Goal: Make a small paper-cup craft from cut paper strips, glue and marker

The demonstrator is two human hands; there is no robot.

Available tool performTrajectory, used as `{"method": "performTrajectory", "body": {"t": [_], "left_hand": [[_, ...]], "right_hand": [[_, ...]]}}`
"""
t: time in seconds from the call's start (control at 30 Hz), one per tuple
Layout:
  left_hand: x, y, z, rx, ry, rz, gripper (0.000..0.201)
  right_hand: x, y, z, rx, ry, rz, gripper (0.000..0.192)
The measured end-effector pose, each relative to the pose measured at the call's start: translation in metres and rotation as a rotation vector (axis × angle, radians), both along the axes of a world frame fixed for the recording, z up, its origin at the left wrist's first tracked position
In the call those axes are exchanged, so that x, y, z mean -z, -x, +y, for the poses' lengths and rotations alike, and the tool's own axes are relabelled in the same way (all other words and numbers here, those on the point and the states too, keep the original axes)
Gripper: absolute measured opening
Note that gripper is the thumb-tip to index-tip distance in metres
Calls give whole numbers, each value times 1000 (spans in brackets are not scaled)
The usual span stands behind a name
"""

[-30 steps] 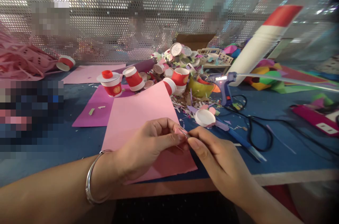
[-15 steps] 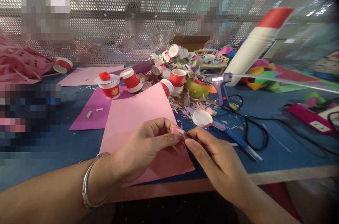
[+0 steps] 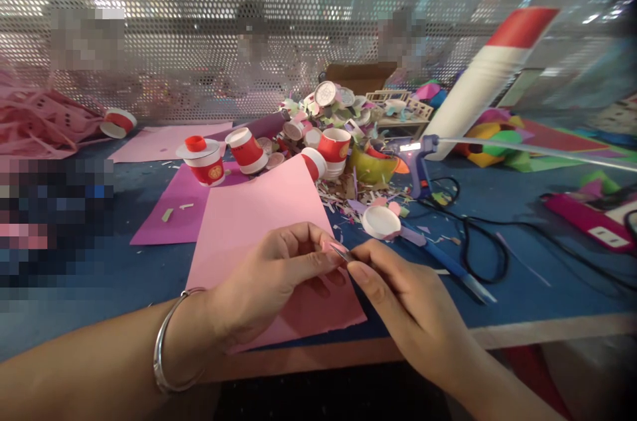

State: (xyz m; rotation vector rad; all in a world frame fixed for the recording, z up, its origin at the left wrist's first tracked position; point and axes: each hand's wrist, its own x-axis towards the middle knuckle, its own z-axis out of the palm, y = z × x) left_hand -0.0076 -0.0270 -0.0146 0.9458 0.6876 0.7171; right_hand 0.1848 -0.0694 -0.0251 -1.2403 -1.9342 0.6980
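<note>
Both hands meet above the near edge of the blue counter (image 3: 522, 301). The left hand (image 3: 271, 278) has its grip closed, thumb and forefinger pinching a small pink paper scrap (image 3: 337, 248). The right hand (image 3: 408, 301) also pinches this scrap from the other side, fingertips almost touching those of the left (the scrap is so small that its shape cannot be told). The left wrist wears a thin silver metal bangle (image 3: 164, 341).

Under the hands lies a light pink paper sheet (image 3: 253, 215), and it partly covers a darker magenta paper sheet (image 3: 169, 208). Behind them stand several red and white paper cups (image 3: 246, 149) beside a heap of coloured paper cuttings. Just right of the hands are a white round plastic lid (image 3: 381, 222), a blue hot-glue gun (image 3: 421, 162) and a black cable (image 3: 488, 255).
</note>
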Motion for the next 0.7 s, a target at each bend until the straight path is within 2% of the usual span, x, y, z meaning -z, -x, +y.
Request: {"method": "performTrajectory", "body": {"t": [0.2, 0.47, 0.6, 0.7], "left_hand": [[-2, 0, 0, 8, -157, 84, 21], [2, 4, 2, 43, -392, 288, 19], [5, 2, 3, 76, -380, 287, 21], [6, 0, 1, 5, -315, 219, 24]], "right_hand": [[2, -4, -3, 46, 99, 116, 28], [2, -1, -1, 59, 71, 98, 14], [4, -2, -1, 69, 43, 74, 12], [6, -1, -2, 105, -7, 56, 7]]}}
